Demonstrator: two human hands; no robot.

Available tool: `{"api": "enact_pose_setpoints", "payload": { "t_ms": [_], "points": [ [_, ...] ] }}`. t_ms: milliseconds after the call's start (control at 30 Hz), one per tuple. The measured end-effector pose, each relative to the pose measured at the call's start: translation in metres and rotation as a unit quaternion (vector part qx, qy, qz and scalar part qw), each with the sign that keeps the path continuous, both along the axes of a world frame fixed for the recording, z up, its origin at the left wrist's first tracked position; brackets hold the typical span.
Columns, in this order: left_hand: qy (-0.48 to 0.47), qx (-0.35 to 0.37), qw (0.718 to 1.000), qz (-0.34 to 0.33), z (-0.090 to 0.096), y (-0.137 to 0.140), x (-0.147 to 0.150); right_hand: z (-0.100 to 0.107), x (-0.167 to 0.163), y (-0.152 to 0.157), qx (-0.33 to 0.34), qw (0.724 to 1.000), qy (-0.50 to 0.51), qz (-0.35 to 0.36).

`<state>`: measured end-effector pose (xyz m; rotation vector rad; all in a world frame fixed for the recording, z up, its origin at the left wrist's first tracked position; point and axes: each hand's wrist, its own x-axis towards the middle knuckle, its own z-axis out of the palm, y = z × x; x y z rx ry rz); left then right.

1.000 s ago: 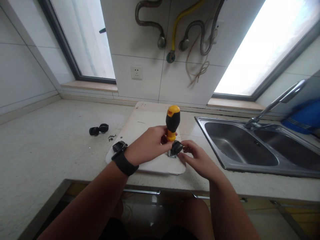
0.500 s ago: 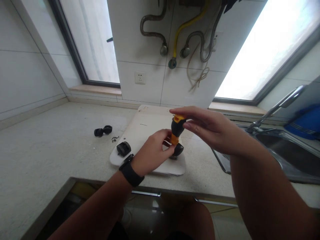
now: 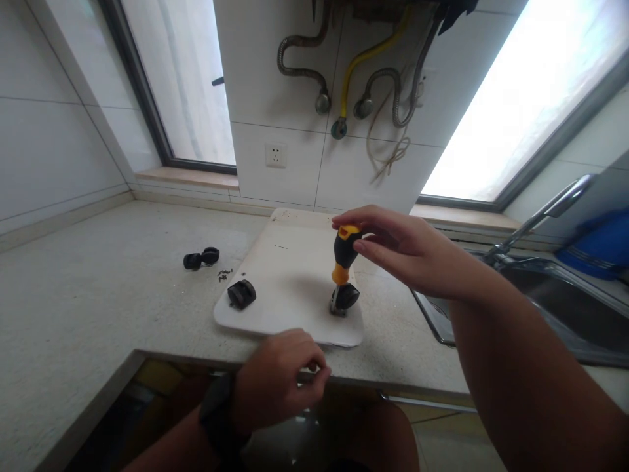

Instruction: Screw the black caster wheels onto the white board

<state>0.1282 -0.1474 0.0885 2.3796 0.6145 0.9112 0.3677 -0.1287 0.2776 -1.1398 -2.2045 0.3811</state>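
My right hand point(image 3: 398, 246) grips the black and yellow handle of a screwdriver point(image 3: 346, 252). The screwdriver stands nearly upright, its shaft down at the base of a black caster wheel point(image 3: 346, 296). That caster sits at the near right corner of a white board point(image 3: 289, 305) lying on the counter. Another caster point(image 3: 242, 294) is on the board's near left corner. My left hand point(image 3: 282, 373), with a black watch on the wrist, hovers in front of the counter edge, away from the board. Its fingers are curled together; whether anything small is between them is hidden.
Two loose black casters point(image 3: 201, 258) lie on the counter point(image 3: 162, 301) left of the board, beside a small pile of screws point(image 3: 224, 275). A metal sink point(image 3: 535, 295) with a faucet point(image 3: 540, 216) is at the right. Hoses and a yellow pipe point(image 3: 350, 78) run down the wall.
My left hand has let go of the screwdriver's lower part and drawn back toward me, below the counter edge. My right hand stays on the handle, and the shaft and caster base now show.
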Motion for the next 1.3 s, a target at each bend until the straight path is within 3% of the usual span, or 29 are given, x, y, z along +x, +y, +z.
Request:
{"api": "enact_pose_setpoints", "payload": {
  "t_ms": [133, 300, 833, 1300],
  "points": [
    [0.122, 0.097, 0.987, 0.023, 0.032, 0.043, -0.004, 0.0, -0.001, -0.003, -0.023, 0.999, 0.026, 0.024],
    [0.218, 0.134, 0.967, -0.016, 0.024, 0.068, 0.013, -0.004, 0.004, -0.004, -0.028, 0.999, 0.029, 0.018],
    [0.218, 0.124, 0.968, -0.026, 0.022, 0.069, 0.017, -0.011, 0.01, 0.0, -0.019, 0.999, -0.001, 0.035],
    [0.22, 0.111, 0.969, -0.027, 0.023, 0.071, 0.018, -0.011, -0.008, -0.001, 0.069, 0.988, -0.058, -0.122]
  ]
}}
